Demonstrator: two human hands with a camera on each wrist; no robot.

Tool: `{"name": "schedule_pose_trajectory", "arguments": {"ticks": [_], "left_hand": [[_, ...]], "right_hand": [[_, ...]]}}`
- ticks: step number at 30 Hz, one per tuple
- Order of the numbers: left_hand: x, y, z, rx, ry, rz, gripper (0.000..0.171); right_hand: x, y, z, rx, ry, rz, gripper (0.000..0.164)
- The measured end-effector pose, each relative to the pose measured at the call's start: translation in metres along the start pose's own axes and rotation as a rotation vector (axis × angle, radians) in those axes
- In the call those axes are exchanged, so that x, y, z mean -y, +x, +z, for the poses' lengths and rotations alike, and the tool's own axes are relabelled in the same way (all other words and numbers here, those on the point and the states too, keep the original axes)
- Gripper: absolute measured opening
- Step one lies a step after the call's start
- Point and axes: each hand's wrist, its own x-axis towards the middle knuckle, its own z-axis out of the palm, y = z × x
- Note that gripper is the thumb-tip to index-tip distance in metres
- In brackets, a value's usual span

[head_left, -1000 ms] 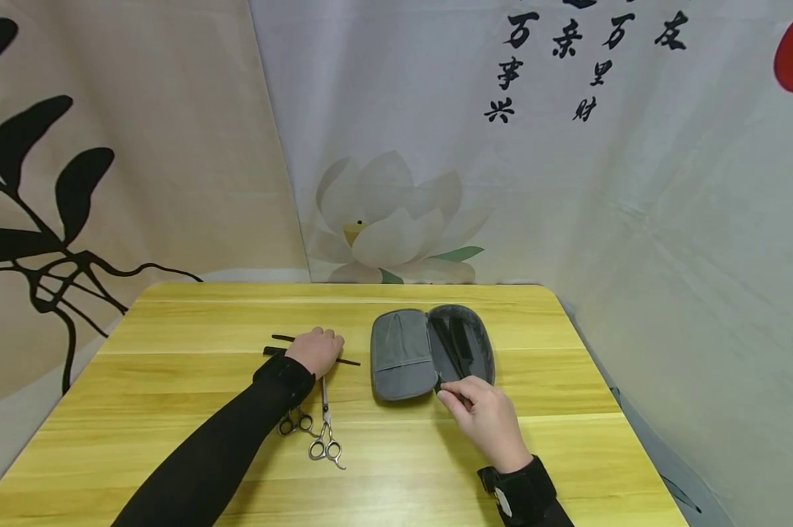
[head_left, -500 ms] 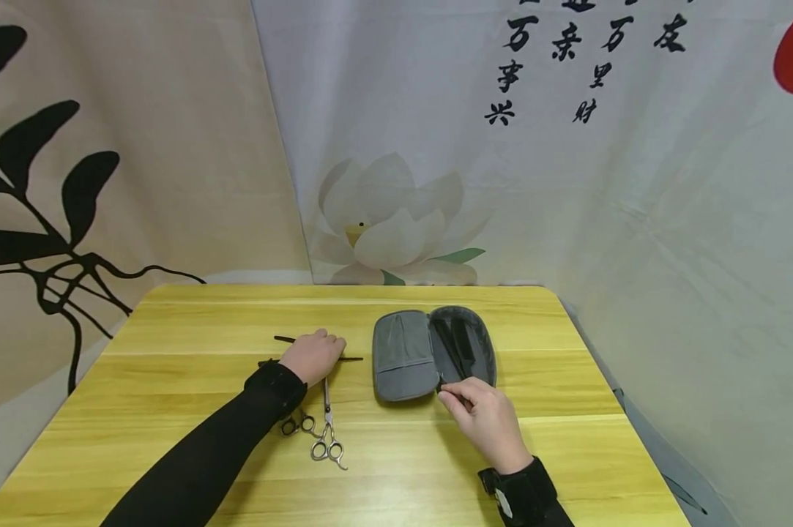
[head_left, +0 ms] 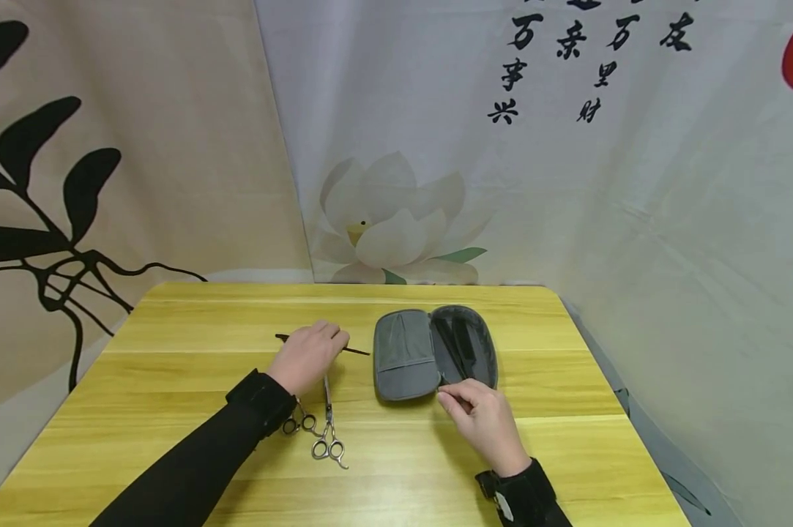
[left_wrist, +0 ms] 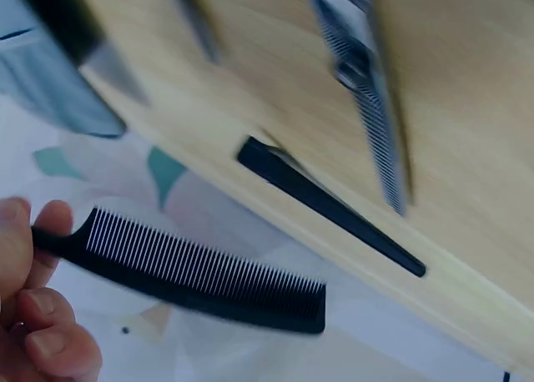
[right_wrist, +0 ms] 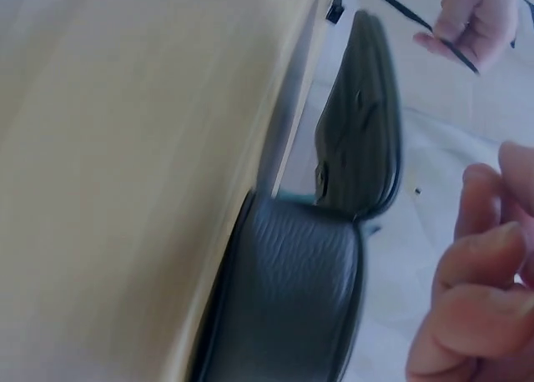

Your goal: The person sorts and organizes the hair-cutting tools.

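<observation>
My left hand (head_left: 309,356) holds a black comb (left_wrist: 200,273) by its thin handle, raised off the table; in the head view the hand covers most of the comb. A slim black hair clip (left_wrist: 325,203) lies beyond it in the left wrist view. Nearer the wrist are two pairs of scissors, thinning scissors (left_wrist: 359,77) among them. With thumb and forefinger, my right hand (head_left: 485,421) pinches the lower corner of an open grey zip case (head_left: 406,380). Black tools (head_left: 462,340) sit in the case's right half.
The case lies open like a book on a wood-patterned table (head_left: 396,468). Behind the table's far edge hangs a printed cloth backdrop (head_left: 396,132) with a lotus and black characters. Scissor handles (head_left: 329,448) lie under and right of the left forearm.
My left hand has lifted the comb from the table, tilting it, and the wrist has drawn back a little to the left. The right hand keeps its place at the case.
</observation>
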Motion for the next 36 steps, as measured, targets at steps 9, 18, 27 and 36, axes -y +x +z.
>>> {"name": "schedule_pose_trajectory", "arguments": {"ticks": [9, 18, 27, 36], "left_hand": [[-0.046, -0.013, -0.024, -0.183, -0.109, -0.076, 0.021], [-0.102, -0.027, -0.028, -0.315, -0.198, -0.04, 0.022], [-0.115, -0.027, -0.026, -0.31, -0.207, -0.009, 0.017], [-0.113, -0.022, -0.028, -0.36, -0.317, -0.059, 0.022]], "right_hand": [[0.018, -0.004, 0.008, 0.159, 0.323, 0.145, 0.009], [0.035, -0.005, 0.015, 0.431, 0.605, 0.344, 0.033], [0.037, -0.008, 0.019, 0.422, 0.692, 0.364, 0.037], [0.034, -0.008, 0.02, 0.369, 0.822, 0.514, 0.047]]}}
